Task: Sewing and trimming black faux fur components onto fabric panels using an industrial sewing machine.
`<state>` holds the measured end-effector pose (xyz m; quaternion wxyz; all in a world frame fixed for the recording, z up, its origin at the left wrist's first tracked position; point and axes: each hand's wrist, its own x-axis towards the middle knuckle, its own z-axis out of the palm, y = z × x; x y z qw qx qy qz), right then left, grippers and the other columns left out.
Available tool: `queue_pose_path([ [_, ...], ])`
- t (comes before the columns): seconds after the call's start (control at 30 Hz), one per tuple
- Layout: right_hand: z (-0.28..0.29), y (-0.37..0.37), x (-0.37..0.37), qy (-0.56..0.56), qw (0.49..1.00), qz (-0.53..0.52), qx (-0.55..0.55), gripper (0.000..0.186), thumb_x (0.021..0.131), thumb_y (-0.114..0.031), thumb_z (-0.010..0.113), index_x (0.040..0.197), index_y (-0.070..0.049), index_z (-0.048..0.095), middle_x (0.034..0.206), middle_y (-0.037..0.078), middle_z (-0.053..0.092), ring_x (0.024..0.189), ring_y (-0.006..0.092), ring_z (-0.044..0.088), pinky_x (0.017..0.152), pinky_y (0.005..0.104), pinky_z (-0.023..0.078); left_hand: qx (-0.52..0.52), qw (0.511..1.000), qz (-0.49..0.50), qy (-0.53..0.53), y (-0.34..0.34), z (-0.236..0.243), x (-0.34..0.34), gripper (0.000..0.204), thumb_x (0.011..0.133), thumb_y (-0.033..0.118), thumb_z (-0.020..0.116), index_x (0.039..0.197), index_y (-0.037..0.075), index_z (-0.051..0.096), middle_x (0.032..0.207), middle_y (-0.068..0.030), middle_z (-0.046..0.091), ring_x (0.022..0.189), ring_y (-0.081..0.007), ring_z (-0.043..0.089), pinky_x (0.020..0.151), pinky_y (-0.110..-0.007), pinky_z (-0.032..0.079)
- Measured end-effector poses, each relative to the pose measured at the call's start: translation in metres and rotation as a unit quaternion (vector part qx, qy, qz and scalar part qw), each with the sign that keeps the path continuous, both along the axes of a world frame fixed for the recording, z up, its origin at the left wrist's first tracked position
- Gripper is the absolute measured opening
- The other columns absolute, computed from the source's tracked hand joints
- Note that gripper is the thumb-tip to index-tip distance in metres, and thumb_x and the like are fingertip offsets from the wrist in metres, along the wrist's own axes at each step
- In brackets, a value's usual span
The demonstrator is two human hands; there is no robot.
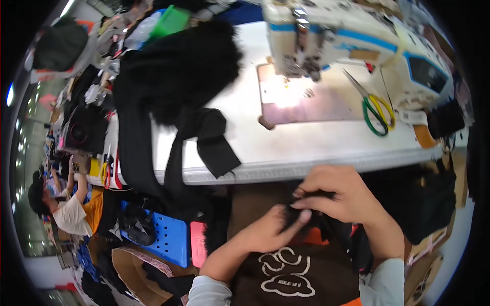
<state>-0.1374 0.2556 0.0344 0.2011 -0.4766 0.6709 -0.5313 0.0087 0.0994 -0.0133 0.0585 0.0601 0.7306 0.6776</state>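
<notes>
Over my lap, my left hand (273,228) and my right hand (332,191) come together, fingers pinched on a piece of black furry fabric (292,215). Part of that piece is hidden by my fingers. Below them lies a dark brown apron (326,270) with a pale printed outline. On the white table ahead stands a sewing machine (337,38) with a blue stripe, its lamp lit over the needle plate. To its left, a heap of black fabric with a furry edge (189,66) lies on the table, and black strips (217,148) hang over the front edge.
Scissors with green and yellow handles (376,112) lie on the machine's right side. A blue perforated plastic stool (171,237) and a cardboard box (135,275) stand at the lower left. Another person (76,211) works farther left. Black fabric (423,204) hangs to my right.
</notes>
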Motion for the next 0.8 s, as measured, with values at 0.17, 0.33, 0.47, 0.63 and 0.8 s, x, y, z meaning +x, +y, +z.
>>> queue_pose_path([
  [0.17, -0.003, 0.001, 0.002, -0.052, 0.998, -0.015, -0.031, 0.029, 0.077, 0.007, 0.078, 0.103, -0.004, 0.079, 0.092, 0.008, 0.072, 0.080, 0.0230, 0.072, 0.074, 0.0311, 0.055, 0.067, 0.993, -0.024, -0.092, -0.005, -0.002, -0.007, 0.023, 0.111, 0.010, 0.042, 0.117, -0.003, 0.061, 0.102, -0.0098, 0.066, 0.095, -0.0181, 0.063, 0.089, -0.034, 0.052],
  [0.33, -0.013, 0.005, 0.010, -0.133, 0.989, -0.042, -0.048, 0.029, 0.082, 0.009, 0.075, 0.109, -0.001, 0.078, 0.099, 0.009, 0.073, 0.090, 0.0189, 0.071, 0.079, 0.0306, 0.055, 0.006, 0.998, 0.066, 0.006, 0.006, 0.000, -0.011, 0.029, 0.113, 0.018, 0.039, 0.106, -0.002, 0.059, 0.091, -0.0084, 0.064, 0.085, -0.0182, 0.060, 0.079, -0.032, 0.050],
  [0.47, -0.020, 0.001, 0.014, -0.113, 0.988, -0.082, -0.070, 0.024, 0.085, 0.008, 0.075, 0.108, 0.001, 0.077, 0.100, 0.009, 0.073, 0.090, 0.0175, 0.070, 0.079, 0.0304, 0.055, 0.118, 0.988, 0.076, -0.066, 0.012, -0.001, -0.008, 0.038, 0.114, 0.031, 0.038, 0.098, 0.001, 0.055, 0.083, -0.0068, 0.057, 0.073, -0.0151, 0.053, 0.065, -0.030, 0.046],
  [0.63, -0.021, 0.004, 0.008, -0.111, 0.989, -0.062, -0.075, 0.024, 0.083, 0.008, 0.076, 0.106, -0.001, 0.078, 0.096, 0.009, 0.073, 0.084, 0.0185, 0.070, 0.075, 0.0298, 0.054, 0.120, 0.987, 0.050, -0.090, 0.014, 0.001, -0.009, 0.045, 0.114, 0.041, 0.037, 0.097, 0.003, 0.052, 0.080, -0.0044, 0.054, 0.069, -0.0126, 0.048, 0.061, -0.028, 0.042],
  [0.8, -0.008, 0.008, -0.010, 0.013, 0.999, -0.008, -0.037, 0.026, 0.080, 0.004, 0.078, 0.105, -0.005, 0.079, 0.091, 0.007, 0.072, 0.081, 0.0199, 0.071, 0.072, 0.0304, 0.054, 0.102, 0.989, -0.001, -0.107, 0.005, -0.002, -0.009, 0.045, 0.113, 0.044, 0.038, 0.101, 0.003, 0.052, 0.080, -0.0041, 0.053, 0.069, -0.0122, 0.049, 0.061, -0.027, 0.042],
])
